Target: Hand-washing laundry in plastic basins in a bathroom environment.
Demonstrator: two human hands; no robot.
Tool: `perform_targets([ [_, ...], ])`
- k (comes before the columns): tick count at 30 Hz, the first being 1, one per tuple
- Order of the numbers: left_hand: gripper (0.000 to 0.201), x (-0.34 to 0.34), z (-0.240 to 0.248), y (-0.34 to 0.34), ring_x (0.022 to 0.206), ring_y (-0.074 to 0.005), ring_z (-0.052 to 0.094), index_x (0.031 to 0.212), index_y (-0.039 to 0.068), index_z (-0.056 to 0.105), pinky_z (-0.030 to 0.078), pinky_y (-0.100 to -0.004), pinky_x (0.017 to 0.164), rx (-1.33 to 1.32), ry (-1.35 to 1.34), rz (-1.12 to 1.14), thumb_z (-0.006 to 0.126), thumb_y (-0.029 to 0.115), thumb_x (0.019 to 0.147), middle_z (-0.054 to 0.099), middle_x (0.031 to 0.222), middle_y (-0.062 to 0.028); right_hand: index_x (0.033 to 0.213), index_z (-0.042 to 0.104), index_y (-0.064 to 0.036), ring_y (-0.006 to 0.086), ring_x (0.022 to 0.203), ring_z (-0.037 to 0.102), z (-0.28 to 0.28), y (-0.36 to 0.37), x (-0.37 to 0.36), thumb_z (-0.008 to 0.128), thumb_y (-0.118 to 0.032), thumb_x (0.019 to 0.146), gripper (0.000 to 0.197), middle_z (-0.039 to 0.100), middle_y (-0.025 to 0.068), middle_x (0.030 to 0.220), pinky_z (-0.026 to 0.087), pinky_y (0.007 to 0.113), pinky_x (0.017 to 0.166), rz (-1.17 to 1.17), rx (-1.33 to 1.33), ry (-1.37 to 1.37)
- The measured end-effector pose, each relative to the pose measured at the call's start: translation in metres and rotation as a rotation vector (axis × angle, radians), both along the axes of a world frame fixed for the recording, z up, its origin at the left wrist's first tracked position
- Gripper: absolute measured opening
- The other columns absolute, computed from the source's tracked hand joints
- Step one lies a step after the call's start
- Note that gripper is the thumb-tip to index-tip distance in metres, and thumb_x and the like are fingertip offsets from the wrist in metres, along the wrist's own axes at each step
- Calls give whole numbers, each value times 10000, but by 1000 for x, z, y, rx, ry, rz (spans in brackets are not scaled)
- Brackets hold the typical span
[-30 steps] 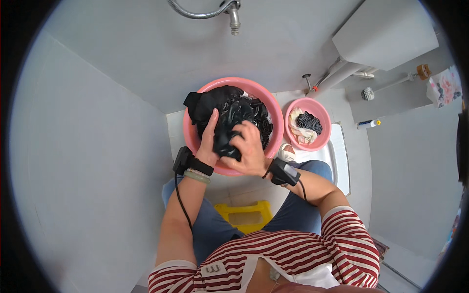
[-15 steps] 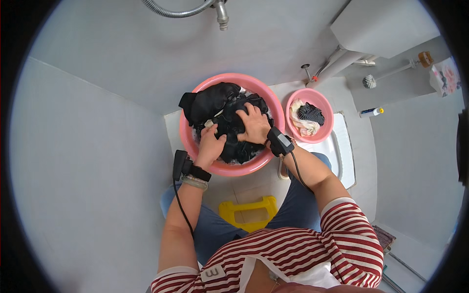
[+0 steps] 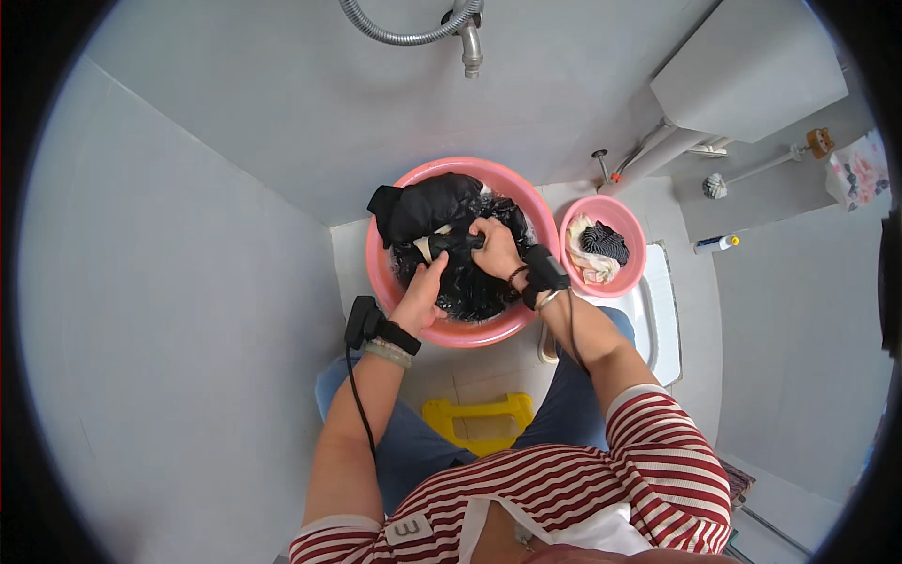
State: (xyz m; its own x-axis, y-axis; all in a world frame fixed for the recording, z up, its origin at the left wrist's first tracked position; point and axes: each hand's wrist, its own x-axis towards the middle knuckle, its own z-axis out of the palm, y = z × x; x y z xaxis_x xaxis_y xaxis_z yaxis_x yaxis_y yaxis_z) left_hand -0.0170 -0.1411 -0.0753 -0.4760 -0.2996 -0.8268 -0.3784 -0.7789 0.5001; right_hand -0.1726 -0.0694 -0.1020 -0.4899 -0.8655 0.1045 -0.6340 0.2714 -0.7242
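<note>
Inside the large pink basin (image 3: 474,334), my right hand (image 3: 498,250) clutches black cloth (image 3: 474,289); my left hand (image 3: 423,291) touches it, whether pinching I can't tell.

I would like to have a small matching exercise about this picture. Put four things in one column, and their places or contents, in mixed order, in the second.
Column one
1. large round pink basin
2. small round pink basin
3. silver metal tap
4. yellow stool-like object with a wide opening

Column two
A. between the blue-trousered legs
B. holding black clothes that the right hand grips
C. on the grey wall
D. holding a pale cloth and a dark striped cloth

Right pairs: 1-B, 2-D, 3-C, 4-A
</note>
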Motion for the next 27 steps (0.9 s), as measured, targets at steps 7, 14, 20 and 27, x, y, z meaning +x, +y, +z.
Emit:
perform_targets([
  [7, 573, -4, 67, -4, 1045, -245, 541, 1203, 98, 492, 419, -418, 917, 67, 653, 278, 399, 554, 868, 543, 1166, -108, 739, 524, -61, 305, 826, 501, 104, 38, 46, 634, 1, 505, 266, 471, 109, 854, 414, 354, 702, 231, -426, -82],
  [14, 317, -7, 65, -4, 816, -178, 609, 1056, 36, 569, 510, -297, 728, 56, 633, 255, 509, 290, 877, 611, 953, -64, 756, 590, -138, 269, 925, 441, 89, 39, 50, 674, -103, 547, 227, 457, 75, 915, 328, 424, 764, 542, -362, 150],
  [20, 290, -11, 52, -13, 819, -134, 596, 1063, 0, 567, 491, -262, 705, -293, 447, 216, 602, 48, 779, 611, 956, -45, 707, 615, -114, 276, 947, 447, 72, 32, 18, 655, -101, 519, 192, 471, 78, 897, 334, 499, 879, 651, -120, 466],
  [27, 371, 11, 8, -19, 783, -174, 593, 1049, -22, 575, 460, -267, 737, -674, 163, -319, 684, 77, 709, 631, 903, -81, 799, 602, -86, 267, 1039, 456, 51, 32, -32, 626, -82, 606, 195, 501, 84, 972, 339, 448, 885, 464, 382, 490],
])
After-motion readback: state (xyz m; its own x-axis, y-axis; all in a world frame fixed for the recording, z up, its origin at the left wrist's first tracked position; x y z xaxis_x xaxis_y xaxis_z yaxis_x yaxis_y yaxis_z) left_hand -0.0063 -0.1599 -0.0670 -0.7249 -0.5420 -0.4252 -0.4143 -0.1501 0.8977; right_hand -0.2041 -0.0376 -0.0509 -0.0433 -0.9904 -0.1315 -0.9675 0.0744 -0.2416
